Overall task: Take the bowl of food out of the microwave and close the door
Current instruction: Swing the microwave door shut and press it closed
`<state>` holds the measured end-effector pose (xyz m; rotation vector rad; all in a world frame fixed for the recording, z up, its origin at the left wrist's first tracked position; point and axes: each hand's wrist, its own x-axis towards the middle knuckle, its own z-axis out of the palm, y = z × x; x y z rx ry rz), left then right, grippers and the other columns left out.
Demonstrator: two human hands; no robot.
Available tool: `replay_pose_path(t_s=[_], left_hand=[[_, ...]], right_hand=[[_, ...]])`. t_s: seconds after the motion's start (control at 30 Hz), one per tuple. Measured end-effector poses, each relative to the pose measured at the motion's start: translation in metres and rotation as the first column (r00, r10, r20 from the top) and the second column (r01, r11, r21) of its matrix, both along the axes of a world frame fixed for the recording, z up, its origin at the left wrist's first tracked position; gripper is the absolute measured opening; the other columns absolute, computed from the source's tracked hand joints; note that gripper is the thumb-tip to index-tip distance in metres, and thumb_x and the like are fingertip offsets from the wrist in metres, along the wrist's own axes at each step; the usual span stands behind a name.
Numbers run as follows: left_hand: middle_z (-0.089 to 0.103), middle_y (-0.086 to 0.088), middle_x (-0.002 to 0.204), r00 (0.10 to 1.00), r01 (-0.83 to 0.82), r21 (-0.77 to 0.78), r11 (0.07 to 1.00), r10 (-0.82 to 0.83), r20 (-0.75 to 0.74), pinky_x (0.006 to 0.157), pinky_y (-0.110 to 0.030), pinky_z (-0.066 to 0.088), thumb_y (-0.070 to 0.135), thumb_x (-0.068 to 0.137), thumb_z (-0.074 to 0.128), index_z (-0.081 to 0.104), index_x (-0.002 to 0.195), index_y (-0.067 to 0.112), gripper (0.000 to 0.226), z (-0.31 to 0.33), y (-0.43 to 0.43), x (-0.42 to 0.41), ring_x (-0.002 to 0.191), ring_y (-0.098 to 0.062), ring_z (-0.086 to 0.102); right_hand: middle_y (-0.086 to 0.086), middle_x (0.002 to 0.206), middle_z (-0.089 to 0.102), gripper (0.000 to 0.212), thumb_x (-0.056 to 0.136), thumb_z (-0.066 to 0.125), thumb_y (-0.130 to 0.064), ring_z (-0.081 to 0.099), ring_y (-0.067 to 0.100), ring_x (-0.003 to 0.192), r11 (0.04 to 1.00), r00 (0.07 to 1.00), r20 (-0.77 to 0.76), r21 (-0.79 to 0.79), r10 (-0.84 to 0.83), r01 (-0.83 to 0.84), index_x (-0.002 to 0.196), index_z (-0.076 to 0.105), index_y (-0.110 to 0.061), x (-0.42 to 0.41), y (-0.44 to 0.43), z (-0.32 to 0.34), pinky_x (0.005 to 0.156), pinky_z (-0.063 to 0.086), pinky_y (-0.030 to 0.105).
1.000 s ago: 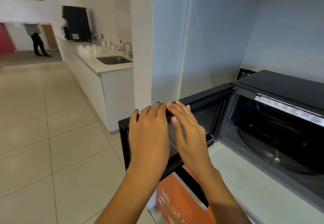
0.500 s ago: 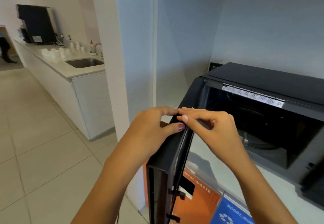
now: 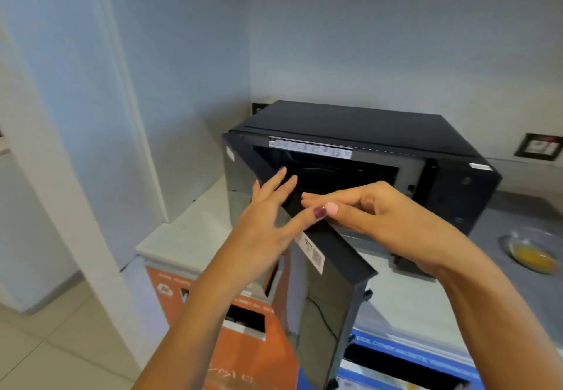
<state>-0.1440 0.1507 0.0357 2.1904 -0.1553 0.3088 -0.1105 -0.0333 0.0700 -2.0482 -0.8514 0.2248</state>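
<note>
A black microwave (image 3: pixel 380 133) stands on a pale counter (image 3: pixel 189 231). Its door (image 3: pixel 332 255) hangs roughly half open, and the dark cavity behind it holds only the turntable. My left hand (image 3: pixel 268 225) lies flat on the door's outer face, fingers spread, thumb hooked over the top edge. My right hand (image 3: pixel 374 216) pinches the door's top edge from the inner side, thumb meeting the left thumb. A glass bowl of yellow food (image 3: pixel 531 249) sits on the counter to the right of the microwave, apart from both hands.
Under the counter are an orange waste bin front (image 3: pixel 243 344) with a slot and a blue one (image 3: pixel 396 365). A white pillar (image 3: pixel 76 145) stands at the left. Wall sockets (image 3: pixel 537 146) sit behind the microwave, at the right.
The door has swung from wide open towards the microwave, with both hands on its top edge throughout. My view has turned right, bringing the bowl on the counter into sight.
</note>
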Motion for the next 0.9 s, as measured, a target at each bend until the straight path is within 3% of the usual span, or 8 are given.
replay_pose_path(t_s=[0.17,0.3,0.43,0.5,0.57,0.7,0.8,0.9], left_hand=[[0.012,0.022,0.158,0.992,0.078,-0.090,0.993,-0.069,0.102,0.118,-0.045,0.002,0.068,0.069,0.039,0.037,0.143,0.035,0.081,-0.013,-0.022,0.025,0.147,-0.018,-0.019],[0.010,0.018,0.159,0.987,0.078,0.009,0.997,-0.078,0.140,0.116,-0.053,-0.006,0.055,0.081,0.048,0.037,0.141,0.036,0.064,-0.022,-0.036,0.048,0.145,-0.027,-0.025],[0.012,0.015,0.160,0.974,-0.036,0.170,0.985,-0.004,0.228,0.110,-0.055,-0.019,0.045,0.088,0.053,0.034,0.141,0.040,0.057,-0.031,-0.050,0.072,0.145,-0.030,-0.025],[0.014,0.014,0.160,0.964,-0.086,0.235,0.968,0.021,0.265,0.108,-0.055,-0.021,0.045,0.088,0.052,0.032,0.142,0.040,0.058,-0.033,-0.055,0.081,0.146,-0.028,-0.023],[0.019,0.014,0.159,0.952,-0.136,0.308,0.942,0.037,0.305,0.108,-0.056,-0.020,0.044,0.089,0.052,0.031,0.143,0.038,0.059,-0.033,-0.059,0.090,0.147,-0.028,-0.019],[0.030,0.008,0.157,0.924,-0.205,0.396,0.895,0.044,0.380,0.116,-0.054,-0.007,0.036,0.094,0.051,0.031,0.145,0.033,0.055,-0.029,-0.065,0.110,0.150,-0.029,-0.003],[0.037,0.004,0.154,0.907,-0.238,0.406,0.883,0.052,0.418,0.118,-0.053,0.000,0.027,0.095,0.052,0.034,0.145,0.028,0.053,-0.027,-0.071,0.121,0.149,-0.031,0.007],[0.040,0.000,0.152,0.895,-0.257,0.415,0.873,0.052,0.444,0.119,-0.053,0.004,0.024,0.093,0.056,0.037,0.144,0.023,0.054,-0.027,-0.076,0.129,0.148,-0.030,0.014]], right_hand=[[-0.022,0.132,0.058,0.042,0.086,0.065,-0.034,0.052,-0.013,0.117,0.989,0.988,0.068,-0.054,-0.135,0.139,0.128,0.059,-0.034,-0.002,-0.023,-0.002,0.097,0.041,0.005],[-0.019,0.136,0.055,0.053,0.082,0.068,-0.038,0.047,-0.002,0.127,0.936,0.929,0.235,-0.139,-0.286,0.323,0.133,0.052,-0.034,-0.001,-0.032,-0.005,0.105,0.038,0.019],[-0.013,0.130,0.062,0.048,0.085,0.070,-0.029,0.053,0.005,0.123,0.846,0.811,0.363,-0.099,-0.460,0.524,0.131,0.056,-0.032,0.006,-0.039,-0.013,0.093,0.039,0.016],[-0.011,0.129,0.063,0.044,0.086,0.068,-0.027,0.052,0.010,0.125,0.802,0.754,0.384,-0.057,-0.532,0.595,0.129,0.058,-0.033,0.011,-0.040,-0.019,0.102,0.040,0.027],[-0.010,0.131,0.062,0.042,0.089,0.065,-0.023,0.049,0.013,0.128,0.751,0.684,0.444,-0.037,-0.579,0.660,0.129,0.058,-0.032,0.018,-0.039,-0.025,0.117,0.023,0.038],[-0.003,0.137,0.057,0.040,0.093,0.059,-0.018,0.045,0.019,0.135,0.623,0.484,0.642,-0.013,-0.594,0.782,0.132,0.056,-0.025,0.039,-0.036,-0.039,0.122,0.003,0.042],[0.004,0.135,0.059,0.040,0.090,0.062,-0.010,0.045,0.025,0.135,0.559,0.390,0.713,0.004,-0.583,0.829,0.129,0.059,-0.020,0.056,-0.033,-0.045,0.121,0.005,0.044],[0.013,0.122,0.068,0.048,0.074,0.077,0.001,0.056,0.031,0.124,0.511,0.324,0.743,0.028,-0.585,0.859,0.119,0.064,-0.011,0.071,-0.032,-0.049,0.116,0.021,0.046]])
